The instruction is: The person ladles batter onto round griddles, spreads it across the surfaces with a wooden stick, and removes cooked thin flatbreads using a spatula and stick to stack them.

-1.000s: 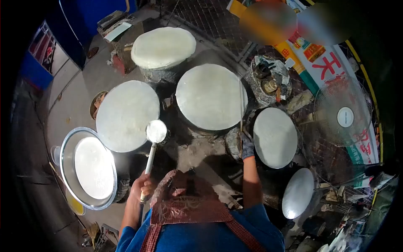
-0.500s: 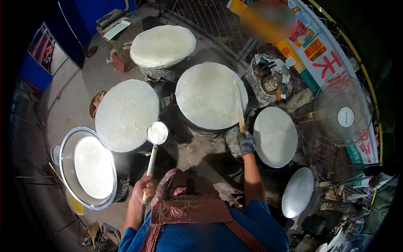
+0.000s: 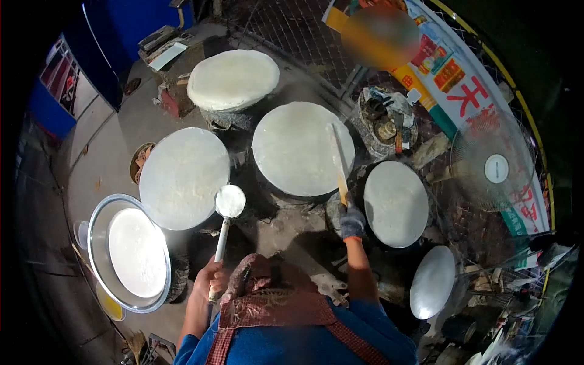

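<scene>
My bare left hand (image 3: 210,280) is closed around the light handle of a ladle (image 3: 230,201). White batter coats its round bowl, which hangs just beyond the right edge of the left round griddle (image 3: 182,176). A grey glove covers my right hand (image 3: 352,222), which grips a long flat wooden spatula (image 3: 340,164). The blade lies across the right side of the middle griddle (image 3: 298,149), whose top bears a thin pale layer. Left of my left hand is a large metal basin (image 3: 97,267) of white batter (image 3: 139,252).
A thick pale layer tops the far griddle (image 3: 234,79). On the right are a smaller griddle (image 3: 396,204), a shiny round lid or pan (image 3: 432,283) and a fan (image 3: 496,168). A cluttered stand (image 3: 389,121) sits behind, near a wire fence and printed banner (image 3: 468,91).
The view has shifted slightly, so the griddles sit lower in it. The spatula has moved a little left across the middle griddle. My left hand keeps the ladle in nearly the same place.
</scene>
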A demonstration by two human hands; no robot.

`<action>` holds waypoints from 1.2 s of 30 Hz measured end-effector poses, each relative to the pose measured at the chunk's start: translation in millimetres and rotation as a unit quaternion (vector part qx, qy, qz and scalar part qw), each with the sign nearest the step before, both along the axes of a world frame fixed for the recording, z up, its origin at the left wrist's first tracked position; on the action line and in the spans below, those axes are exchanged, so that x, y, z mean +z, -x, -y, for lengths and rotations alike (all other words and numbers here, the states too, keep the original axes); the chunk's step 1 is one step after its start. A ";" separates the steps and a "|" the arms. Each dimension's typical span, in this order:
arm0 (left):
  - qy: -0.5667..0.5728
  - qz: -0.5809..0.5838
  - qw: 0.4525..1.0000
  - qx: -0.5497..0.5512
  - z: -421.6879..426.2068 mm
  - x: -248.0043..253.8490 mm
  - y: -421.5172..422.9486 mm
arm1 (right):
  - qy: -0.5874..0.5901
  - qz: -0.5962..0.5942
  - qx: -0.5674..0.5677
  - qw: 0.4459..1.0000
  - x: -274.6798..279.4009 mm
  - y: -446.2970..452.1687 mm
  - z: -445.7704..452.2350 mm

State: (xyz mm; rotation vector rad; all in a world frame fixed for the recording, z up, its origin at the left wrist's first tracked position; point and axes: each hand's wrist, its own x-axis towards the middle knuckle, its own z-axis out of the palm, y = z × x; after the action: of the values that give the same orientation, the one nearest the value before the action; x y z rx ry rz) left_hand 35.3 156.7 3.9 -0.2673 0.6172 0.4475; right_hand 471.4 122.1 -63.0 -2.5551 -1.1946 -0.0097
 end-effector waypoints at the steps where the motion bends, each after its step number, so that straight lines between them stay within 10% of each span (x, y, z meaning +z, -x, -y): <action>1: 0.002 -0.005 1.000 -0.003 0.2 0.3 0.8 | 0.012 -0.014 -0.018 1.000 -2.0 -4.3 -7.2; 14: -0.004 -0.072 0.997 -0.016 1.5 18.0 -4.7 | -0.057 -0.141 -0.051 0.987 -44.6 -22.4 30.6; 23: -0.259 -0.026 0.963 -0.076 13.6 30.9 -0.3 | -0.043 -0.023 -0.029 0.998 -48.9 -12.7 47.1; 36: 0.063 0.063 0.994 -0.066 10.3 -10.8 -3.0 | -0.078 -0.230 -0.094 0.965 -58.5 -29.0 7.3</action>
State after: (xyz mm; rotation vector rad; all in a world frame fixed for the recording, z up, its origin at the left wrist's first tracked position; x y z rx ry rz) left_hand 38.3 146.4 -6.9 -0.3703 0.5377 0.2627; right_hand 500.3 114.8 -121.5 -2.3414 -0.7428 0.4067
